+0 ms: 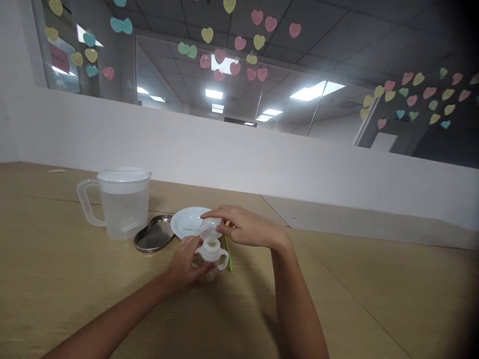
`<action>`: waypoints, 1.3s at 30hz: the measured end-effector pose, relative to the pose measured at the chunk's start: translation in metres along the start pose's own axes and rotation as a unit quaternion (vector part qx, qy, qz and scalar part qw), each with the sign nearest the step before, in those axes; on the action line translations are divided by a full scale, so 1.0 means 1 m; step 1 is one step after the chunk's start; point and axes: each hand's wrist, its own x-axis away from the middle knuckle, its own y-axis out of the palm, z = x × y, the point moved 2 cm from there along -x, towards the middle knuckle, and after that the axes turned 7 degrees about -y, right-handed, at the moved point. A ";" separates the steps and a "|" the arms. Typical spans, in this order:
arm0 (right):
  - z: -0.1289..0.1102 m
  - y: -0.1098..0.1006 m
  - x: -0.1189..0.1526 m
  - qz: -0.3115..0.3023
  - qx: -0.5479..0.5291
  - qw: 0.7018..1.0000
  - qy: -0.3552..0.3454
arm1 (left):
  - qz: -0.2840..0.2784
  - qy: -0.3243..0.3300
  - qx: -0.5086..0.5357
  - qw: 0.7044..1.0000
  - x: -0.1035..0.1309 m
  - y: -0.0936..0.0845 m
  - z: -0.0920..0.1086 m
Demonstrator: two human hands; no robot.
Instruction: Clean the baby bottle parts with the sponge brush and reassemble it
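Note:
A baby bottle [211, 253] with two white side handles and a white collar stands upright on the table in front of me. Wrapped around its left side, my left hand [188, 264] is closed on the bottle. My right hand [245, 227] comes in from the right and grips a clear dome-shaped cap [208, 228] between thumb and fingers. The cap is just over the bottle's top; whether the two touch I cannot tell. Right behind the bottle lies a white plate [185, 219], partly hidden by the cap and my right hand.
A large translucent measuring jug [125, 209] with a handle stands at the left. Between jug and plate lies a metal kidney-shaped dish [154, 235]. A thin green stick [228, 257] lies right of the bottle. A low white wall [224, 154] with glass above borders the table.

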 end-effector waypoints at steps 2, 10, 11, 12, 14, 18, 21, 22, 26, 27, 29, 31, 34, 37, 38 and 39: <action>0.004 0.004 -0.003 -0.017 0.008 1.000 0.016 | 0.005 -0.009 0.000 1.000 -0.001 0.000 -0.001; 0.019 0.019 -0.016 -0.125 -0.007 0.992 0.018 | 0.021 -0.008 -0.010 1.000 -0.001 -0.001 0.001; 0.020 0.020 -0.018 -0.127 -0.001 0.992 0.024 | 0.021 -0.002 -0.009 1.000 -0.001 -0.002 0.002; 0.022 0.022 -0.019 -0.126 0.005 0.992 0.032 | 0.022 0.003 -0.008 1.000 -0.001 -0.002 0.002; 0.025 0.025 -0.022 -0.124 0.015 0.991 0.048 | 0.023 0.010 -0.008 1.000 -0.001 -0.002 0.002; 0.026 0.029 -0.024 -0.128 0.024 0.990 0.063 | 0.024 0.020 -0.006 0.999 -0.001 -0.002 0.003; 0.023 0.030 -0.024 -0.132 0.036 0.988 0.066 | 0.020 0.028 -0.003 0.999 -0.001 -0.002 0.003; 0.022 0.030 -0.025 -0.134 0.039 0.988 0.069 | 0.019 0.028 -0.002 0.999 -0.001 -0.002 0.003; 0.021 0.031 -0.025 -0.137 0.046 0.986 0.082 | 0.023 0.026 0.000 0.999 -0.001 -0.001 0.002; 0.021 0.031 -0.025 -0.135 0.047 0.986 0.083 | 0.025 0.026 0.001 0.999 -0.001 0.000 0.002; 0.020 0.032 -0.024 -0.128 0.053 0.987 0.082 | 0.028 0.027 0.003 0.999 0.000 0.000 0.002; 0.018 0.033 -0.024 -0.119 0.069 0.987 0.079 | 0.033 0.029 0.002 0.999 0.000 0.000 0.001; 0.013 0.034 -0.023 -0.106 0.099 0.987 0.069 | 0.034 0.028 -0.005 0.999 0.001 0.001 0.000; 0.010 0.035 -0.023 -0.107 0.110 0.986 0.070 | 0.022 0.025 -0.008 0.999 0.001 0.002 -0.001; 0.010 0.035 -0.023 -0.108 0.110 0.985 0.071 | 0.020 0.025 -0.006 0.999 0.001 0.002 -0.001; 0.010 0.036 -0.023 -0.108 0.110 0.985 0.071 | 0.019 0.024 -0.003 1.000 0.001 0.002 -0.001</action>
